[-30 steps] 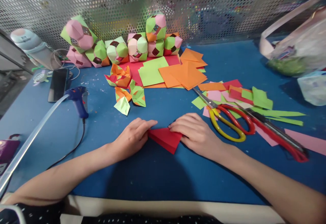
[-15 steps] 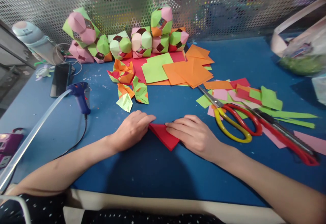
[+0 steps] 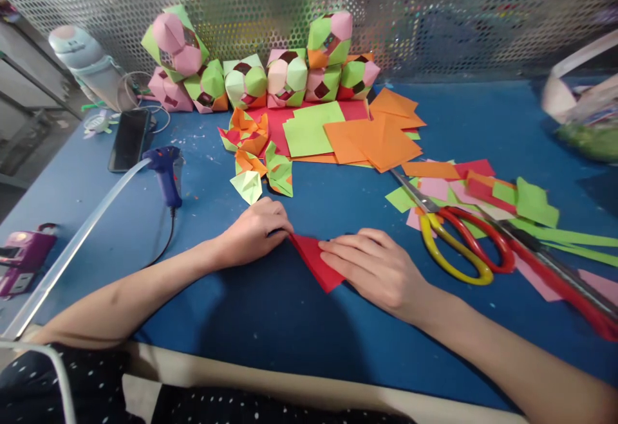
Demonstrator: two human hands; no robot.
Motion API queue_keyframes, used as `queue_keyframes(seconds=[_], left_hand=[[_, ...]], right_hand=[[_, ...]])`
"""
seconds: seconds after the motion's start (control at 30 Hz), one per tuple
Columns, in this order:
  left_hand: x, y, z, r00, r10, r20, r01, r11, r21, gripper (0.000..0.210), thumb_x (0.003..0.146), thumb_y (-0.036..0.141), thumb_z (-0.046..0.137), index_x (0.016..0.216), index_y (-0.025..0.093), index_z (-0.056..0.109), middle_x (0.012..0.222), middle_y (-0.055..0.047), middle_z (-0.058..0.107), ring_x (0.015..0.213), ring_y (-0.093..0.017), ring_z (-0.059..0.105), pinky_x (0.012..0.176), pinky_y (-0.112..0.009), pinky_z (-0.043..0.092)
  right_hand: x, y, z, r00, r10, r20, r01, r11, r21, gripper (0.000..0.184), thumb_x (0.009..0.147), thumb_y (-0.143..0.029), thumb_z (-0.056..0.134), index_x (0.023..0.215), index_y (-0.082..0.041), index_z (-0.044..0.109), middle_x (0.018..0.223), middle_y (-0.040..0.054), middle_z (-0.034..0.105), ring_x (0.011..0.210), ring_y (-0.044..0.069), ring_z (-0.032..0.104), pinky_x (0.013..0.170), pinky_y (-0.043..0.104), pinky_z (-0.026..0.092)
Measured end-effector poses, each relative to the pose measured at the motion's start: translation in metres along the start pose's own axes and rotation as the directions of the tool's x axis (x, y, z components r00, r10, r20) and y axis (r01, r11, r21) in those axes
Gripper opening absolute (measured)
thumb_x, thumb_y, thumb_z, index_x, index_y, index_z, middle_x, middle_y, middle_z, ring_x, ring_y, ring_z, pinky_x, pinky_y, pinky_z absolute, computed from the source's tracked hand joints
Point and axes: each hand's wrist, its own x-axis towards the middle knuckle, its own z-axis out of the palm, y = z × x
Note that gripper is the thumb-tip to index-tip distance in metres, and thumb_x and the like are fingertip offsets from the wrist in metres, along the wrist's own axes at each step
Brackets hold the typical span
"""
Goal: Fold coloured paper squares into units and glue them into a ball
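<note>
A piece of red paper (image 3: pixel 317 264), folded to a triangle, lies on the blue table between my hands. My left hand (image 3: pixel 254 232) is closed, pinching the paper's left corner between thumb and fingers. On the paper's right side, my right hand (image 3: pixel 379 269) lies with its fingers stretched out flat, pressing down; its thumb is hidden. Beyond my left hand are folded paper pieces in orange (image 3: pixel 245 129), green (image 3: pixel 279 170) and pale green (image 3: pixel 248 186).
Paper balls (image 3: pixel 287 78) line the back by the perforated metal panel. Orange sheets (image 3: pixel 389 144) and green sheets (image 3: pixel 313 129) lie before them. Scissors (image 3: pixel 456 244), a red cutter (image 3: pixel 555 276) and paper scraps lie right; a glue gun (image 3: pixel 167 176), phone (image 3: pixel 129 141) and bottle (image 3: pixel 89 67) left.
The view has swung left, so most things sit further right in the picture. Both hands stay on the red paper, with the left thumb now showing at its corner.
</note>
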Motion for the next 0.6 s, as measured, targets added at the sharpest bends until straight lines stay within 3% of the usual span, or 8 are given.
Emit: queue_keyframes(seconds=[0.2,0.6], left_hand=[[0.000,0.000,0.008,0.995,0.016,-0.101,-0.008,0.996,0.085,0.021,0.088,0.017,0.048,0.083,0.013,0.067,0.078,-0.007,0.061,0.077,-0.016,0.053,0.073,-0.029,0.044],[0.000,-0.001,0.012,0.991,-0.049,-0.121,0.055,0.997,0.047,0.020,0.086,0.014,0.050,0.083,0.017,0.069,0.077,-0.004,0.058,0.076,-0.014,0.050,0.072,-0.027,0.042]], right_hand=[[-0.001,0.000,0.001,1.000,-0.018,0.010,0.018,0.999,0.040,0.027,0.089,-0.006,0.042,0.103,-0.009,0.065,0.112,0.0139,0.068,0.102,0.023,0.060,0.081,0.041,0.047],[-0.011,-0.005,-0.002,0.997,-0.032,0.071,0.033,0.999,-0.012,0.029,0.089,-0.005,0.042,0.105,-0.008,0.066,0.117,0.0156,0.065,0.110,0.026,0.059,0.087,0.043,0.051]])
